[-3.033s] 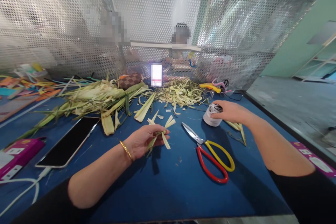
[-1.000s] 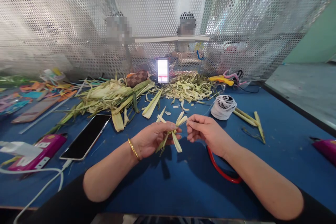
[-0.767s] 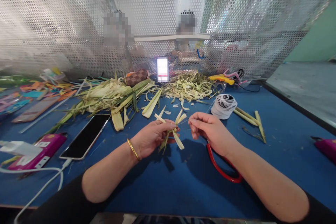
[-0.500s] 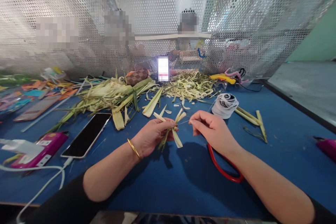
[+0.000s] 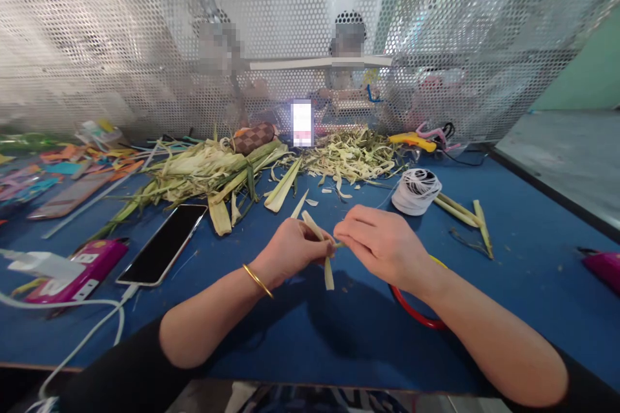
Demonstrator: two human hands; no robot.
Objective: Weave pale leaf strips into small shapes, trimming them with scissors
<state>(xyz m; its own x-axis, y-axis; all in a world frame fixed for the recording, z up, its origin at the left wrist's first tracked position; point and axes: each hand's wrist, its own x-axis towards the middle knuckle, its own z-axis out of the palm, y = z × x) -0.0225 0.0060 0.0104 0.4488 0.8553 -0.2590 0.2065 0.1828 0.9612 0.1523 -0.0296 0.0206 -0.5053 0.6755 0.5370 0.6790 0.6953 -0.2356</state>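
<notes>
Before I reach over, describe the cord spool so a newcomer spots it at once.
On the blue table, look just beyond the right hand. There sits a squat white spool of cord, round and tightly wound, unlike the straight pale stalks beside it.

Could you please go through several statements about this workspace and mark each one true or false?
1. The left hand holds a pale husk strip. True.
2. The gold bangle is on the right wrist. False: it is on the left wrist.
3. The spool of white string stands on the blue table, beyond the right hand. True.
4. The phone nearest the left arm has nothing plugged in. False: a white cable runs into its near end.
5. The checked pouch lies right beside the spool. False: it lies against the husk pile.
6. The red handle is partly hidden by the right arm. True.
</notes>
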